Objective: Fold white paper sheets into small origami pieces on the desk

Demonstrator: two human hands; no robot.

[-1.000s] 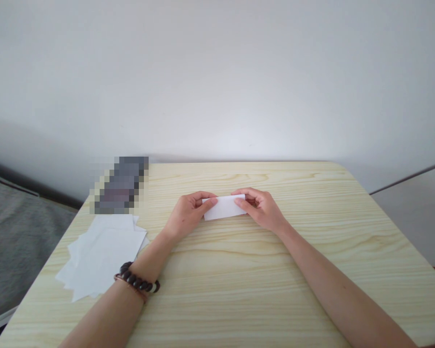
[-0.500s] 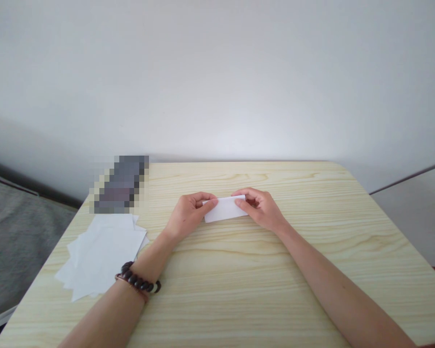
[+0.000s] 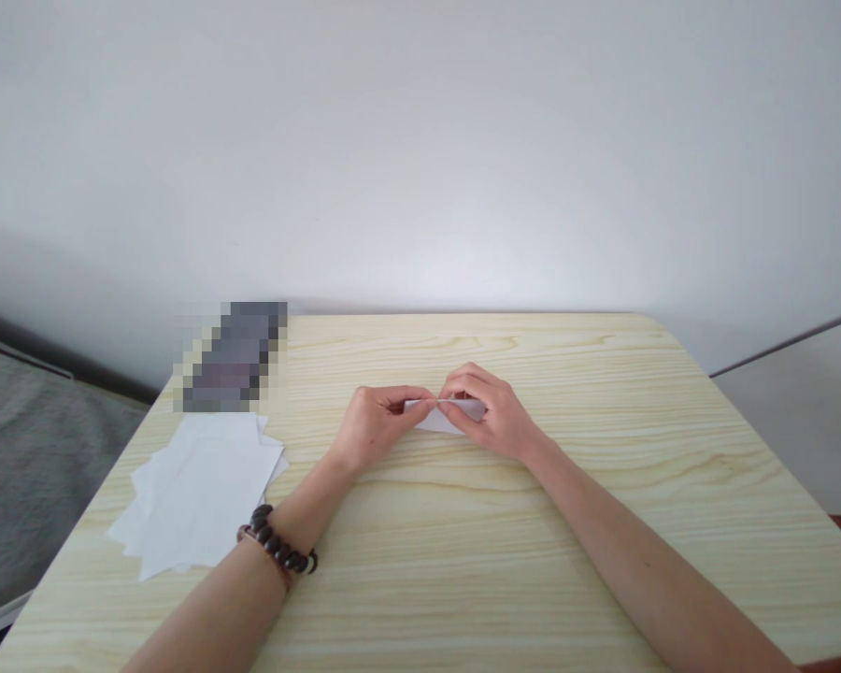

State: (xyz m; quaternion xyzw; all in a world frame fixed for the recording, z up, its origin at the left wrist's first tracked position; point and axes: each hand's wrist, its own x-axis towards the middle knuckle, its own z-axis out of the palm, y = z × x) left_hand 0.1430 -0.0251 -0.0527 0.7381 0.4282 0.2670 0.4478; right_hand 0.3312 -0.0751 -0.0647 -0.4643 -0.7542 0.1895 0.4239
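A small folded white paper point(image 3: 437, 420) is held between my two hands over the middle of the table. My left hand point(image 3: 385, 419) pinches its upper edge between thumb and fingers. Close beside it, my right hand point(image 3: 482, 409) pinches the same edge, so that the fingertips of both hands nearly meet at the paper's middle. Parts of the paper lie hidden behind the thumbs. A dark beaded bracelet point(image 3: 277, 545) circles my left wrist.
Loose white paper sheets point(image 3: 203, 486) lie in a fanned pile on the left of the wood-grain table point(image 3: 519, 579). Behind them is a dark, pixelated flat object point(image 3: 235, 360). A pale wall point(image 3: 463, 168) stands at the table's far edge.
My hands have drawn together along the paper's upper edge, from its two ends to its middle. The paper has tilted and now shows a narrower face.
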